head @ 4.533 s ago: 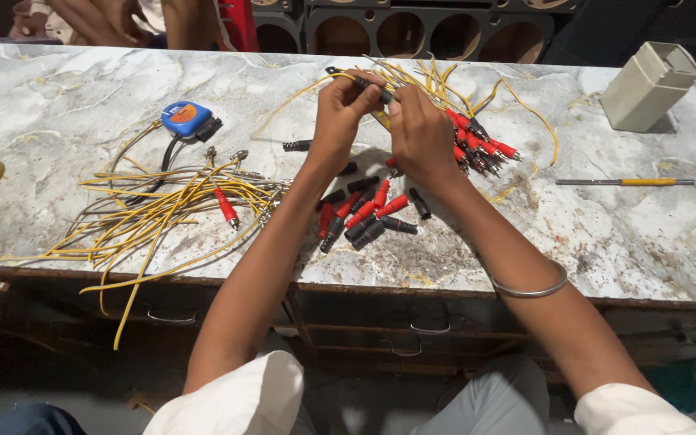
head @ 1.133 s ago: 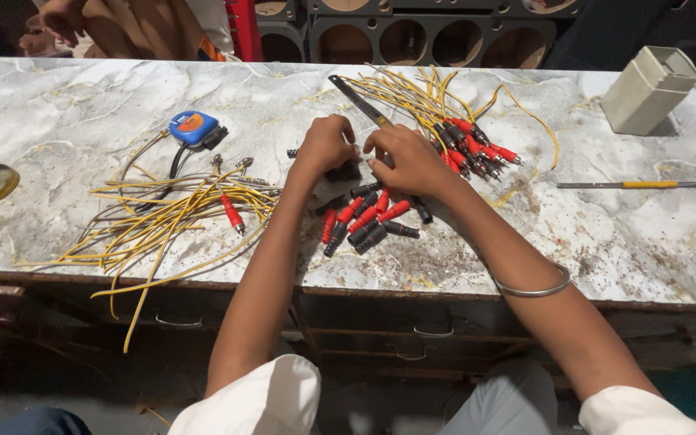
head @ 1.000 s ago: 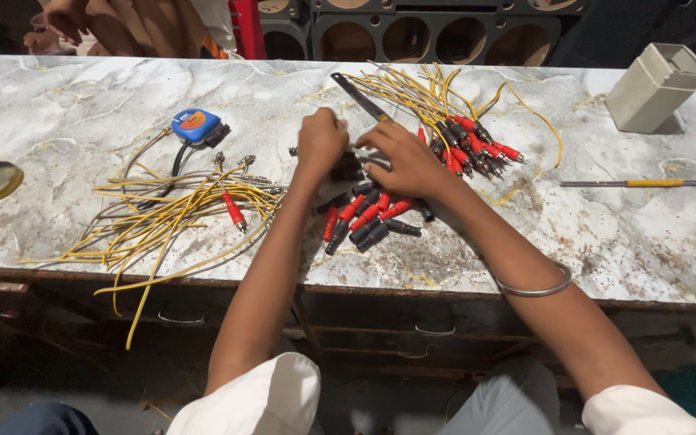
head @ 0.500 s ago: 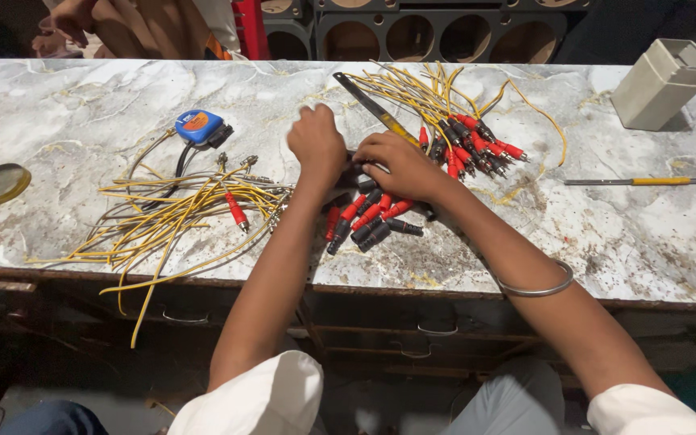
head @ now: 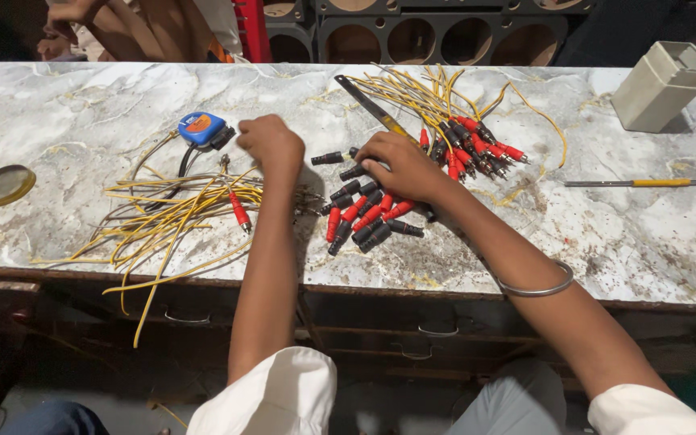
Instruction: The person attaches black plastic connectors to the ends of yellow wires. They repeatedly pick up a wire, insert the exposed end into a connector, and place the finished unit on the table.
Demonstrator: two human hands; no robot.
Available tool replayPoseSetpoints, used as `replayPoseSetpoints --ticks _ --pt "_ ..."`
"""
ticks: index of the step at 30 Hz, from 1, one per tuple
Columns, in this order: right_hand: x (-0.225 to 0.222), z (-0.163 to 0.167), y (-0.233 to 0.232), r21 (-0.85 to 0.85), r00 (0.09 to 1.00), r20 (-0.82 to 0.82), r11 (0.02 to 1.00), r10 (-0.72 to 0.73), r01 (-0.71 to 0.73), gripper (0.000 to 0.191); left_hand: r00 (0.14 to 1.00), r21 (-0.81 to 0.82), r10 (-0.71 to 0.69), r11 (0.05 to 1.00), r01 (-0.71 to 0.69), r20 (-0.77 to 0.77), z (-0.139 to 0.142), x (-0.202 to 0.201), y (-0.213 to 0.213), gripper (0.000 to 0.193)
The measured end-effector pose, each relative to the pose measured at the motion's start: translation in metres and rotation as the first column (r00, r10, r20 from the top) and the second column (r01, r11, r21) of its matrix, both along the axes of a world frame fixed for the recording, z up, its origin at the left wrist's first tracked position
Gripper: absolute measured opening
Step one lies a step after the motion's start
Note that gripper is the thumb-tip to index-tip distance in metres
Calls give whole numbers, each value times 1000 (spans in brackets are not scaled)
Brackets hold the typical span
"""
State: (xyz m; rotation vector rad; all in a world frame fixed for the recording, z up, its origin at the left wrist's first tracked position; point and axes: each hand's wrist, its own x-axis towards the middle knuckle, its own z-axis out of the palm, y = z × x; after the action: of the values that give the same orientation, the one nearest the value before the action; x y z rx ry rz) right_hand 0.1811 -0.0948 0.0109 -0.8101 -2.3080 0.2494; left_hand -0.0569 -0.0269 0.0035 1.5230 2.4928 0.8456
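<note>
I am looking down at a worn marble-topped workbench (head: 82, 105) standing before dark shelving with round openings (head: 437, 36), another person's arm (head: 98, 20) showing past its far left corner. A loose heap of red and black plug connectors (head: 364, 217) is lying near the front edge at the middle of the bench. My right hand (head: 400, 167) is resting curled on the far side of that heap, fingers bent down among the plugs; I cannot tell whether it is gripping one. My left hand (head: 271, 145) is hovering loosely closed just left of the heap, above a tangle of yellow wires (head: 171, 217), holding nothing I can make out. A blue tape measure (head: 201, 129) is sitting just beyond it.
</note>
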Motion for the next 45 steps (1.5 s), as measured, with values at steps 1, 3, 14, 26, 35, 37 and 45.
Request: replayPoseSetpoints --ticks 1,3,14,26,35,37,45 --pt "-1 0 0 6 999 -14 999 -43 43 13 999 72 -41 997 42 -22 -2 3 0 24" --pt "0 1 1 16 990 -42 991 -134 135 10 969 304 -175 927 222 -175 -5 10 -2 18" --pt "3 5 7 -29 941 -320 994 -108 104 40 528 364 -808 590 721 262 15 35 -4 22" --pt "4 9 4 206 961 -266 969 -76 134 51 275 451 -799 545 707 535 18 55 -15 18" --pt "3 21 -6 168 960 -276 981 -51 100 33 302 464 -880 454 761 367 20 54 -18 29" --pt "3 24 -7 164 955 -291 980 -58 110 28 307 443 -874 461 769 377 24 53 -22 31" --pt "10 25 1 33 940 -337 997 -53 68 15 323 367 -871 457 810 372 35 51 -29 29"
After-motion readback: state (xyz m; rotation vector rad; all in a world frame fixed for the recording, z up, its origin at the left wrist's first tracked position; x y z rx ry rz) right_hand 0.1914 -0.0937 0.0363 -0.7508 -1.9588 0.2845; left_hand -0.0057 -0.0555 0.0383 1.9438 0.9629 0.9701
